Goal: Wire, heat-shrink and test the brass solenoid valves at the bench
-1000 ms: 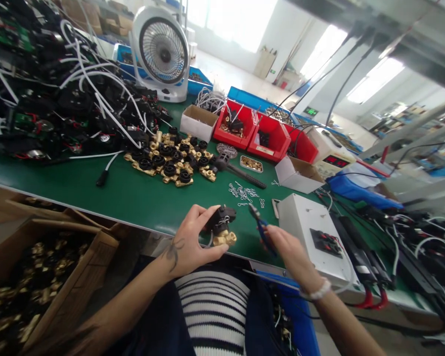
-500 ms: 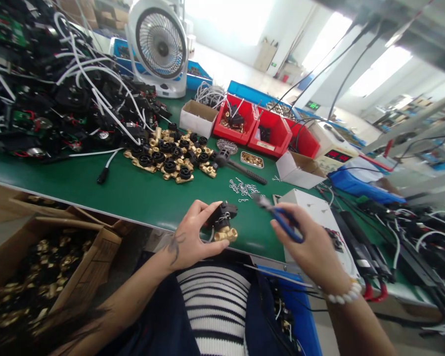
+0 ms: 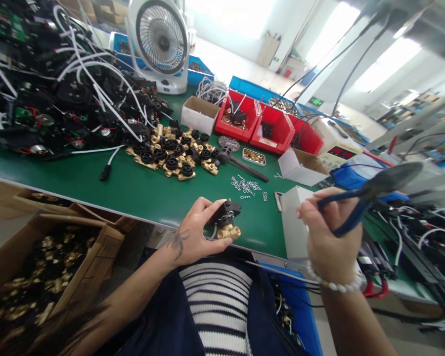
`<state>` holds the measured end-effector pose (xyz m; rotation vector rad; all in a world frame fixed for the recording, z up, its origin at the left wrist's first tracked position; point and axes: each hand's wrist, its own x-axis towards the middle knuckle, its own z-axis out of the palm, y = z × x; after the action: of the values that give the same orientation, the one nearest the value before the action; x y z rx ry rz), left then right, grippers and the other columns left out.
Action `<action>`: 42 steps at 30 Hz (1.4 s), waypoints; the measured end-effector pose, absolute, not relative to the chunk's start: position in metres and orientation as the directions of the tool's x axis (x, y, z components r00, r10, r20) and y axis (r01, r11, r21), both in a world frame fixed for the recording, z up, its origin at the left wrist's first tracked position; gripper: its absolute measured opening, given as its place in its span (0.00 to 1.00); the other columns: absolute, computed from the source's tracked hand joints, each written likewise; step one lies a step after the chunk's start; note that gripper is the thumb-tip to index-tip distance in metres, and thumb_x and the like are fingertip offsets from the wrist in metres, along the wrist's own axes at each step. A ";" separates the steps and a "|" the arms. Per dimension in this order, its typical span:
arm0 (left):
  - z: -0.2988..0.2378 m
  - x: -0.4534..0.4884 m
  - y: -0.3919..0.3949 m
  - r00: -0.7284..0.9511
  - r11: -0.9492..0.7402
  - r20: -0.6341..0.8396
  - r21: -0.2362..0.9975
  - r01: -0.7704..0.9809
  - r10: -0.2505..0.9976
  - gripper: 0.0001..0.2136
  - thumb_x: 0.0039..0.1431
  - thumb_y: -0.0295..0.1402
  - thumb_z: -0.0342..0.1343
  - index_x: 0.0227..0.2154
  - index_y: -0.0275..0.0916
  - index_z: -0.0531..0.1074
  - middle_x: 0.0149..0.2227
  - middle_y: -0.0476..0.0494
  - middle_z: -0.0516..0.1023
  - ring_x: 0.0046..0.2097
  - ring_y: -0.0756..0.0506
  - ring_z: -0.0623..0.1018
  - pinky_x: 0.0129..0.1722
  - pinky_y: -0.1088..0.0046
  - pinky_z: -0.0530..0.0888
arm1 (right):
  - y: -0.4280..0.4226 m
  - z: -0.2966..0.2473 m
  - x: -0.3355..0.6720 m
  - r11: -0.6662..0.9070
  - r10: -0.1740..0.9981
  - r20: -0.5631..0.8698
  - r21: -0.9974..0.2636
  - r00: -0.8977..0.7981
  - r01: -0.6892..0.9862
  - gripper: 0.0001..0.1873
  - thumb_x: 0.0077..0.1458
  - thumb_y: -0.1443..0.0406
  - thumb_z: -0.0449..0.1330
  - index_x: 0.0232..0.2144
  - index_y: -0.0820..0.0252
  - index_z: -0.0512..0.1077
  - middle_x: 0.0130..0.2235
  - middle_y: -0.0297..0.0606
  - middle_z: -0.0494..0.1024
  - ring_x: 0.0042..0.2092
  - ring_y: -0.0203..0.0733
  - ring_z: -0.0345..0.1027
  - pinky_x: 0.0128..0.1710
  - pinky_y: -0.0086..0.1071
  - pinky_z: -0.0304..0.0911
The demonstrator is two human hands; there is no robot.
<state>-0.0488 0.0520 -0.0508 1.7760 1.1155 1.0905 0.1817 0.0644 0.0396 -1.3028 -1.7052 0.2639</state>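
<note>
My left hand [image 3: 196, 232] grips a small valve [image 3: 227, 222] with a black top and brass body, resting near the front edge of the green bench [image 3: 141, 193]. My right hand [image 3: 326, 237] is raised above the white control box [image 3: 294, 217] and closed round blue-handled pliers [image 3: 363, 195], whose jaws point to the right. Small wire clips [image 3: 246, 187] lie scattered on the bench beyond the valve.
A heap of brass and black valve parts [image 3: 174, 158] lies mid-bench, with wired black assemblies [image 3: 59, 94] piled at left. A fan [image 3: 159, 42], red bins [image 3: 255, 126], small cartons [image 3: 198, 116] and a black screwdriver [image 3: 241, 168] stand behind. A cardboard box of brass parts [image 3: 40, 267] sits lower left.
My right hand has lifted the pliers away from the valve and swung them up and to the right, turning the jaws outward. The left hand keeps the valve in place.
</note>
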 end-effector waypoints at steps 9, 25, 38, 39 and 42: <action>-0.050 -0.050 0.052 0.269 -0.332 0.257 0.898 0.287 0.928 0.34 0.50 0.37 0.64 0.61 0.42 0.62 0.44 0.44 0.64 0.47 0.43 0.70 0.48 0.60 0.77 | 0.064 0.037 0.182 0.361 0.873 0.487 -0.599 -0.033 0.715 0.07 0.56 0.65 0.57 0.39 0.54 0.67 0.29 0.31 0.66 0.29 0.37 0.63 0.30 0.31 0.62; -0.053 -0.050 0.053 0.255 -0.345 0.277 0.896 0.281 0.927 0.33 0.50 0.38 0.64 0.60 0.44 0.63 0.44 0.45 0.64 0.46 0.43 0.71 0.47 0.60 0.77 | 0.062 0.030 0.180 0.351 0.931 0.096 -0.501 -0.353 0.791 0.07 0.49 0.69 0.57 0.33 0.55 0.68 0.26 0.31 0.69 0.25 0.37 0.62 0.25 0.32 0.58; -0.053 -0.050 0.055 0.275 -0.359 0.280 0.884 0.300 0.920 0.34 0.50 0.39 0.64 0.61 0.41 0.62 0.44 0.43 0.65 0.46 0.42 0.70 0.47 0.60 0.76 | 0.064 0.032 0.179 0.343 0.936 0.245 -0.469 -0.253 0.814 0.07 0.52 0.66 0.57 0.36 0.56 0.69 0.26 0.31 0.68 0.26 0.37 0.61 0.28 0.32 0.59; -0.053 -0.050 0.055 0.273 -0.364 0.286 0.882 0.300 0.918 0.34 0.50 0.39 0.64 0.61 0.41 0.62 0.44 0.43 0.65 0.46 0.43 0.70 0.47 0.60 0.76 | 0.065 0.033 0.179 0.335 0.910 0.395 -0.519 -0.128 0.786 0.06 0.53 0.65 0.57 0.37 0.56 0.68 0.27 0.31 0.67 0.27 0.37 0.62 0.29 0.32 0.60; -0.054 -0.050 0.055 0.266 -0.378 0.304 0.877 0.296 0.915 0.34 0.50 0.39 0.64 0.60 0.42 0.62 0.43 0.44 0.65 0.46 0.43 0.70 0.47 0.60 0.76 | 0.065 0.035 0.176 0.327 0.837 0.544 -0.592 0.065 0.736 0.04 0.56 0.63 0.55 0.36 0.54 0.64 0.27 0.31 0.64 0.26 0.37 0.60 0.26 0.31 0.58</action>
<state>-0.0497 0.0546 -0.0537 1.8298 1.0992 1.1097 0.1761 0.0652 0.0351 -1.4292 -1.6869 0.1393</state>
